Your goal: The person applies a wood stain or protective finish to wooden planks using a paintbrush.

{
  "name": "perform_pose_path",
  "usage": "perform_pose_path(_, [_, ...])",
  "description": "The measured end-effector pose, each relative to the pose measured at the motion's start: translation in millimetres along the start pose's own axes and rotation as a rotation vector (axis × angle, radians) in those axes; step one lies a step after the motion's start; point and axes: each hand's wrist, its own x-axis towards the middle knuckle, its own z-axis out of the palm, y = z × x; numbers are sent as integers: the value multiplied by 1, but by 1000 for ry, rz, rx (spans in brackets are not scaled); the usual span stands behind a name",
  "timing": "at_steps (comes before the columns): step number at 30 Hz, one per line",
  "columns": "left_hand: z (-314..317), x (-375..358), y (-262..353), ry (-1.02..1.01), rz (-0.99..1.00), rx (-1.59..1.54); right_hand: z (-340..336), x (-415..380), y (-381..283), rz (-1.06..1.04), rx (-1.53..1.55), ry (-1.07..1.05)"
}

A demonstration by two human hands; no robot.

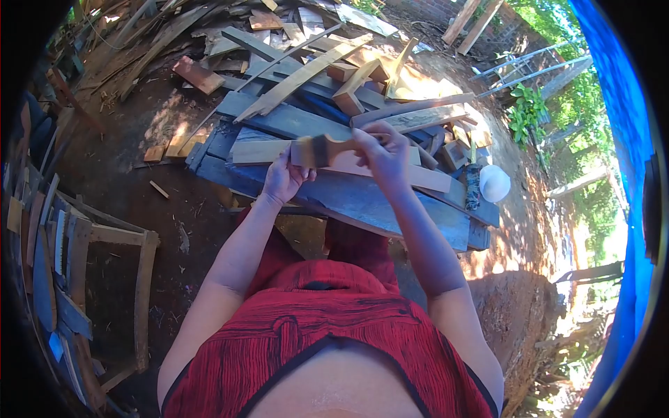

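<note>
A wide paintbrush (319,151) with a wooden handle, a dark band and tan bristles is held level above the bench; it is slightly blurred. My right hand (387,159) is closed round its handle. At the bristle end, the fingers of my left hand (281,181) are bent against the bristles, with the thumb up beside them. Just below the brush lies a pale planed wooden strip (425,177) on a blue-grey plank bench (390,207). Another pale strip (258,152) shows behind my left hand.
A white round object (495,183) and a dark mottled cylinder (472,187) stand at the bench's right end. Boards and offcuts (300,76) pile up across the far side. A wooden frame (145,292) stands on the left; a blue sheet (631,139) hangs at right.
</note>
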Motion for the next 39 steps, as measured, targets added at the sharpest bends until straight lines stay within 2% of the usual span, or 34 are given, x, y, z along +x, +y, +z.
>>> perform_pose_path(7, [5,-1,1,-81,-3,-10,-151,-22,22,45,-179,263])
perform_pose_path(10, [7,-2,0,-73,32,57,-210,-33,21,89,-290,412])
perform_pose_path(12, [7,-2,-3,-87,132,227,-247,-37,20,53,-391,458])
perform_pose_path(16, [8,-9,-4,-129,108,284,-268,-40,3,-24,-584,561])
perform_pose_path(19, [18,-21,0,-104,110,372,-257,-37,-10,-36,-653,552])
perform_pose_path(20, [21,-26,2,-108,97,404,-263,-32,-4,-64,-789,525])
perform_pose_path(26, [36,-52,14,-126,46,585,-258,-12,18,-199,-1038,440])
perform_pose_path(30, [38,-57,17,-140,23,669,-218,-15,4,-238,-1223,333])
perform_pose_path(31, [40,-59,17,-129,26,671,-203,-15,-3,-241,-1217,322])
perform_pose_path(33, [43,-60,18,-127,28,671,-170,-15,-16,-64,-1017,199])
perform_pose_path(35, [43,-60,20,-115,28,709,-127,-18,-30,-104,-936,140])
perform_pose_path(37, [41,-62,21,-107,31,750,-86,-19,-41,-116,-658,16])
perform_pose_path(39, [39,-61,20,-167,24,696,-45,-17,-45,-230,-468,-51])
